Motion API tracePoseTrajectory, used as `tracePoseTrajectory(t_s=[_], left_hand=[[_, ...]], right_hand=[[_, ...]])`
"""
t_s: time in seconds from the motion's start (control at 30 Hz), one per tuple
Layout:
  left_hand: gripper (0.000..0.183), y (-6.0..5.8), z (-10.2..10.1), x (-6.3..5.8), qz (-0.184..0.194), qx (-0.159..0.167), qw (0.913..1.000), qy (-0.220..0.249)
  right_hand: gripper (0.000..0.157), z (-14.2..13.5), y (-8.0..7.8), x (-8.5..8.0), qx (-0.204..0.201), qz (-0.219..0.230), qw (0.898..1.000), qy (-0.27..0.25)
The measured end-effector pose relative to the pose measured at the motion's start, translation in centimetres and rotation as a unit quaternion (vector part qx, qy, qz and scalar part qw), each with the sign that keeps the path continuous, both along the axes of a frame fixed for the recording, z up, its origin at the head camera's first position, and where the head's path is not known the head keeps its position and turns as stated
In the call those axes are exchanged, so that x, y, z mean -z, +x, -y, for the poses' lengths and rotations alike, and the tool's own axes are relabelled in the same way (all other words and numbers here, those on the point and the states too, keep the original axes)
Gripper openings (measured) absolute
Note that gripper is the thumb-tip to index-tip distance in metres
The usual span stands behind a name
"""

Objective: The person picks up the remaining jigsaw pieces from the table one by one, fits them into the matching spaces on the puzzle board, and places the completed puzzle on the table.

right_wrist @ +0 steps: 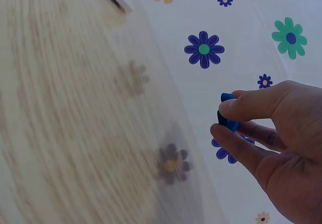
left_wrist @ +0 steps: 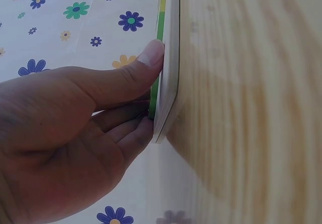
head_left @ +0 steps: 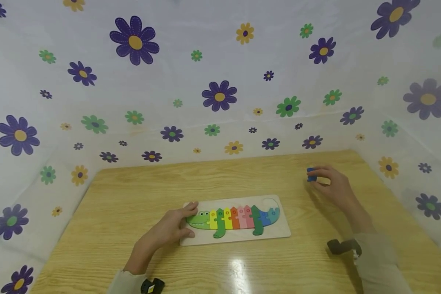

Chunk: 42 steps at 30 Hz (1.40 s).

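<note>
A wooden crocodile puzzle board (head_left: 235, 239) lies flat on the table, filled with coloured pieces from the green head to the blue tail part. A bare curled recess (head_left: 271, 203) shows at its upper right. My left hand (head_left: 167, 228) rests at the board's left end, thumb and fingertips touching it beside the green head (head_left: 198, 222). In the left wrist view the thumb (left_wrist: 151, 55) presses on the board's face. Off to the right, above the table, my right hand (head_left: 332, 185) pinches a small blue puzzle piece (head_left: 310, 174) between thumb and fingers.
The wood-grain table (head_left: 150, 183) is enclosed at the back and sides by a white flowered sheet (head_left: 176, 73). Black straps with devices sit at both wrists, one (head_left: 152, 286) at the left and one (head_left: 345, 247) at the right.
</note>
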<state>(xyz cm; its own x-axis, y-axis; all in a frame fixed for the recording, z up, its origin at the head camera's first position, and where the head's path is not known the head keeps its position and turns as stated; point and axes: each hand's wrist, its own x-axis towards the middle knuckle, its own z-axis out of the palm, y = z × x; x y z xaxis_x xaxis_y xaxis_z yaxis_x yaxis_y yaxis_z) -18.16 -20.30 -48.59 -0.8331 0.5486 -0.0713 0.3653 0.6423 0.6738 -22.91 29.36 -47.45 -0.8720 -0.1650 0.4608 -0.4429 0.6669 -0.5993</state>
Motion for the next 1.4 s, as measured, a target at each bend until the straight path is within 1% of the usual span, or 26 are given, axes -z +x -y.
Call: tracePoseTrajectory(t_s=[0.17, 0.27, 0.33, 0.47, 0.57, 0.73, 0.93, 1.17, 1.4], left_hand=[[0.068, 0.1, 0.0, 0.0, 0.002, 0.002, 1.0000, 0.001], [0.068, 0.0, 0.0, 0.0, -0.005, 0.003, 1.0000, -0.005], [0.068, 0.0, 0.0, 0.1, -0.008, 0.000, 0.9999, -0.011], [0.068, 0.0, -0.1, 0.1, -0.010, -0.008, 0.9998, -0.016], [0.068, 0.1, -0.2, 0.0, -0.008, -0.010, 0.9998, -0.013], [0.068, 0.1, -0.2, -0.1, -0.008, -0.006, 0.9999, -0.010], [0.068, 0.1, -0.1, 0.0, -0.007, -0.007, 0.9999, -0.010], [0.068, -0.1, -0.1, 0.2, -0.009, -0.005, 0.9999, -0.011], [0.068, 0.0, 0.0, 0.3, -0.013, 0.001, 0.9999, -0.003]], right_hand=[[0.024, -0.5, 0.2, 0.3, -0.003, -0.007, 1.000, -0.002], [0.024, -0.5, 0.3, 0.3, -0.001, -0.013, 1.000, 0.000], [0.025, -0.3, 0.3, 0.2, -0.001, -0.008, 1.000, -0.003], [0.024, 0.0, 0.3, 0.2, -0.004, 0.029, 0.999, -0.013], [0.024, 0.0, 0.4, 0.2, -0.003, 0.048, 0.999, -0.019], [0.023, 0.1, 0.8, 0.0, -0.007, 0.039, 0.999, -0.026], [0.023, 0.6, 0.9, -0.4, -0.016, 0.025, 0.999, -0.020], [0.023, 1.4, 0.8, -0.6, -0.030, 0.049, 0.998, -0.034], [0.021, 2.2, 0.7, -0.8, -0.043, 0.066, 0.996, -0.031]])
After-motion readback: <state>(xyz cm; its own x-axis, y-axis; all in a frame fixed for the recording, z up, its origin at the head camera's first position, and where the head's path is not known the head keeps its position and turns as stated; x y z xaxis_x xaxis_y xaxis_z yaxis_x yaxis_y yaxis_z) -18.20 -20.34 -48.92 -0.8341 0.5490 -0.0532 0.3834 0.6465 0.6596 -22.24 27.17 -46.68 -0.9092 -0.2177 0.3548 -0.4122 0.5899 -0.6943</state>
